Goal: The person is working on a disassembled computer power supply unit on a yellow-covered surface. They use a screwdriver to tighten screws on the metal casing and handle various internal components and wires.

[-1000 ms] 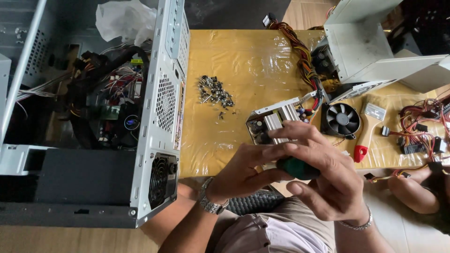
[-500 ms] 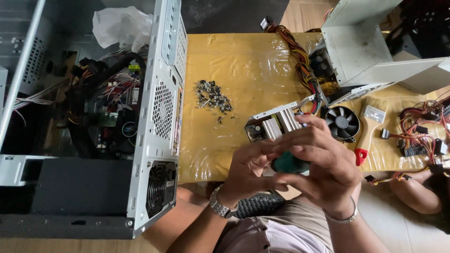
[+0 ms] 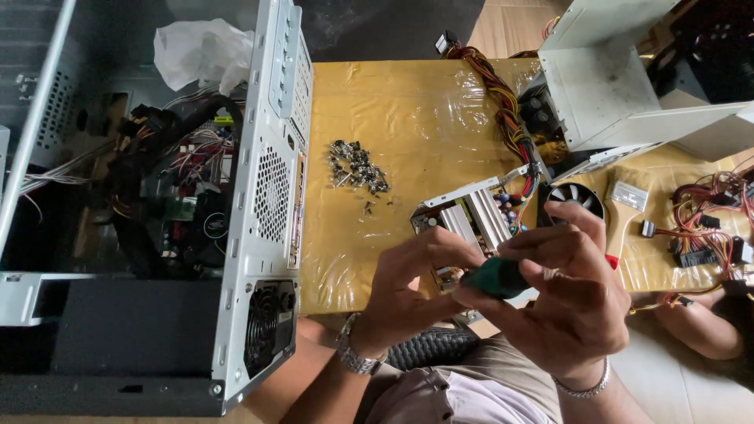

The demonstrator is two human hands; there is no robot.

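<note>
Yellow plastic-covered table (image 3: 408, 118), screw pile (image 3: 357, 169), both hands (image 3: 503, 290) gripping green-handled tool (image 3: 495, 277)

Two hands, left (image 3: 408, 294) and right (image 3: 565, 294); one green tool (image 3: 495, 277) between them; one open case (image 3: 157, 212); one screw heap (image 3: 357, 166), too many to count; one fan (image 3: 577, 196); one white bag (image 3: 200, 51); two wristbands (image 3: 355, 360).
</note>
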